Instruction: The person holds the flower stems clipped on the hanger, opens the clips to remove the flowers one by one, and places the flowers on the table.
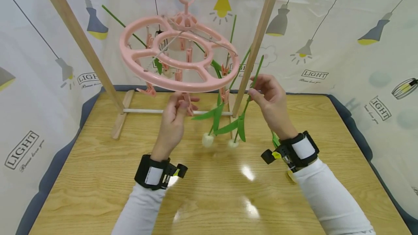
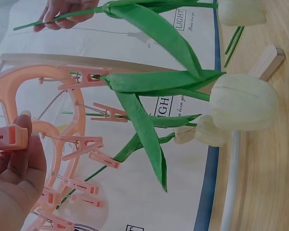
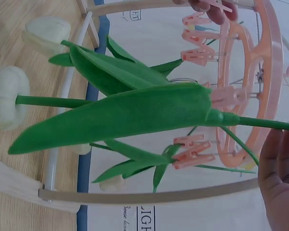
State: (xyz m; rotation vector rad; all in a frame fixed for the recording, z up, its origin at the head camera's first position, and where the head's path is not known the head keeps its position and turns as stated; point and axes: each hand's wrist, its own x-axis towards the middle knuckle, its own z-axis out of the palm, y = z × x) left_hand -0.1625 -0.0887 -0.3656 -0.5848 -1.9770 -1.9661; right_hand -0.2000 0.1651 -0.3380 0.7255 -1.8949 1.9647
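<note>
A round pink clip hanger hangs by its hook from a rack's top bar. My left hand pinches a pink clothespin at its front rim. My right hand, right of the hanger, pinches the green stem of an artificial white tulip, its bloom hanging down. Another white tulip hangs head down from a clothespin beside it. Farther back, more white tulips hang from other clips, partly covered by nearer leaves in the wrist views.
The rack's wooden right post stands close to my right hand, its left post beyond the hanger. A low white bar joins them above the wooden table. A yellow flower lies partly hidden under my right forearm.
</note>
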